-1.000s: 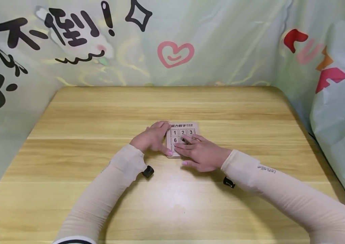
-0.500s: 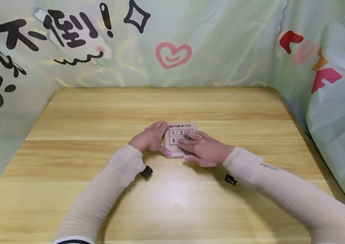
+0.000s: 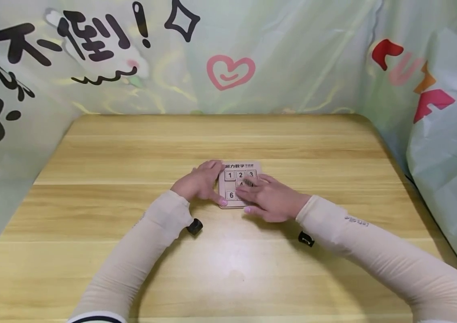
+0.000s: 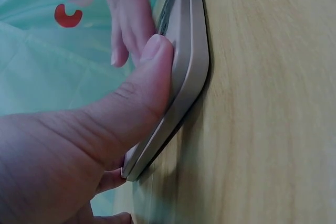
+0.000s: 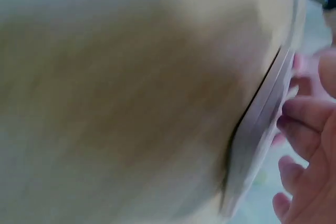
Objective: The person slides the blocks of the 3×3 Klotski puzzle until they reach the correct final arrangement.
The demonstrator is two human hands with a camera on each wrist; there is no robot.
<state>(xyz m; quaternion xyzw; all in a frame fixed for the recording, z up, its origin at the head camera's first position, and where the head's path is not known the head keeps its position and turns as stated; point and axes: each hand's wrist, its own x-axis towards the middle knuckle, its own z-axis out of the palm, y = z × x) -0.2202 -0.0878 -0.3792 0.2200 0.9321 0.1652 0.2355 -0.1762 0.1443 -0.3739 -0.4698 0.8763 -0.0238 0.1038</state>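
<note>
A beige number sliding puzzle (image 3: 230,185) lies flat on the table, with tiles 1, 2 and 3 along its top row. Tile 6 (image 3: 231,195) sits in the lower left corner, under a bare slot. My left hand (image 3: 200,181) grips the puzzle's left side, fingers at the far corner and thumb on the near one. In the left wrist view that thumb (image 4: 149,64) presses on the rounded frame (image 4: 197,51). My right hand (image 3: 274,199) lies over the right half, nearly straight fingertips on the tiles, hiding several of them. The right wrist view shows its fingers (image 5: 304,119) at the puzzle's face.
The wood-grain table (image 3: 131,152) extends on all sides of the puzzle. A printed curtain (image 3: 293,54) hangs behind it and along both sides. Each wrist carries a small black camera, one of them (image 3: 194,226) below the left hand.
Tile 6 has slid down from the middle row to the lower left corner. My right hand has shifted slightly right since a second ago; my left hand keeps its hold.
</note>
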